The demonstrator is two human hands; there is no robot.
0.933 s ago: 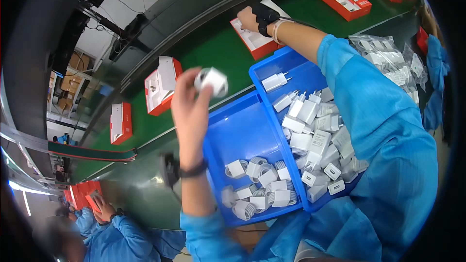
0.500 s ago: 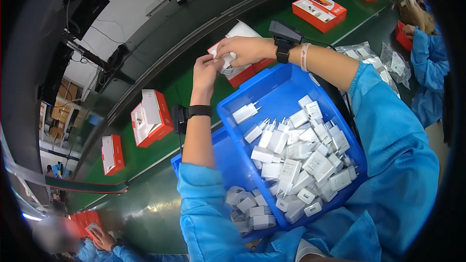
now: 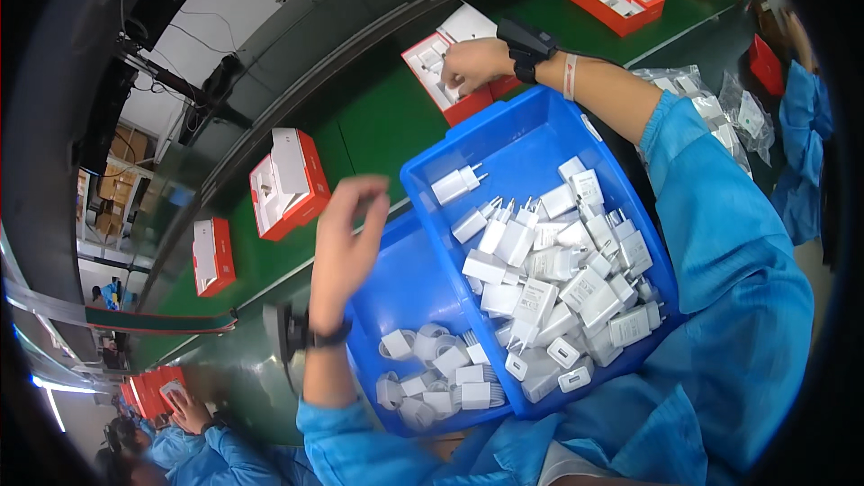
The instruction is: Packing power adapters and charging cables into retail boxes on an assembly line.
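My right hand (image 3: 474, 63) reaches over an open red and white box (image 3: 466, 108) on the green belt. Its fingers are curled down into the white interior, and whatever they hold is hidden. My left hand (image 3: 351, 229), somewhat blurred, hangs in the air above the left blue bin (image 3: 396, 283). Its thumb and fingers are apart, with nothing in them. Coiled white cables (image 3: 441, 364) lie in that bin's near part. The right blue bin (image 3: 513, 157) holds a pile of white plug chargers (image 3: 540, 261), with one lone charger (image 3: 457, 183) near its far left corner.
Along the green belt (image 3: 355, 126) stand more red boxes, one open at left (image 3: 288, 184) and another at far right (image 3: 612, 0). Clear plastic bags (image 3: 742, 117) with white items lie right of the bins. Co-workers in blue sleeves (image 3: 801, 153) are at both sides.
My left hand has left the box and come down toward the bins, opening. My right hand stays at the box, its fingers now lower inside. The view has shifted slightly.
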